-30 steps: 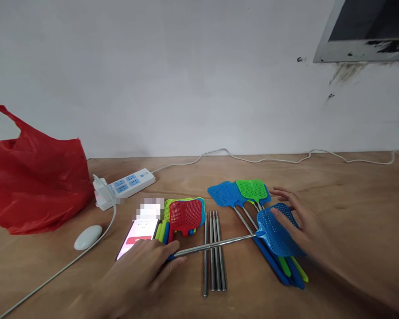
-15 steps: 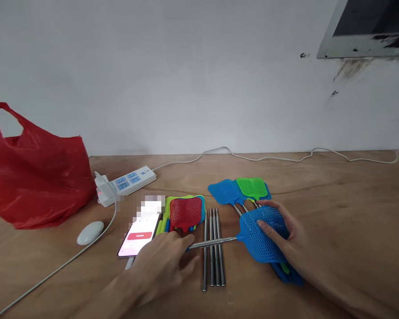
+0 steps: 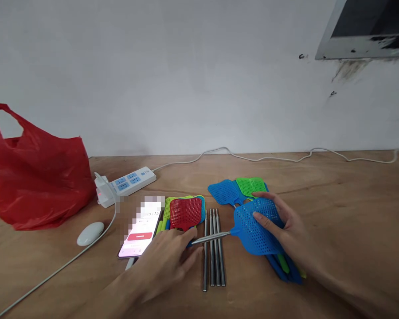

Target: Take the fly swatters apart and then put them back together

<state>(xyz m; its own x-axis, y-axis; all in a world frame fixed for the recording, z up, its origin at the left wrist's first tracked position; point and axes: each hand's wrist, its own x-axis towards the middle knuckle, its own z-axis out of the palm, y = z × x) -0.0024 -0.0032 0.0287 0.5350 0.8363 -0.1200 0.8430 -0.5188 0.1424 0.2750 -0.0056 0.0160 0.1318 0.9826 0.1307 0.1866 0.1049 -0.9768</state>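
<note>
My right hand [image 3: 286, 230] grips the blue mesh head of a fly swatter [image 3: 252, 226], thumb on top, just above the wooden table [image 3: 335, 199]. Its telescopic metal rod [image 3: 211, 238] runs left to my left hand [image 3: 168, 261], whose fingers close round the handle end. The rod crosses over several loose metal rods [image 3: 213, 261] lying side by side. Behind the left hand lies a stack of swatter heads with a red one [image 3: 185, 212] on top. Under and behind the right hand are more swatters, one blue [image 3: 223, 192], one green [image 3: 248, 184].
A lit phone [image 3: 139, 235] lies left of the red head. A white power strip [image 3: 124, 182], its cable and a white oval device [image 3: 90, 233] sit further left, beside a red plastic bag [image 3: 33, 177]. A white cable [image 3: 269, 158] runs along the wall.
My hands have come closer together and the blue swatter's rod has become much shorter. The blue head has moved left and lifted slightly in my right hand.
</note>
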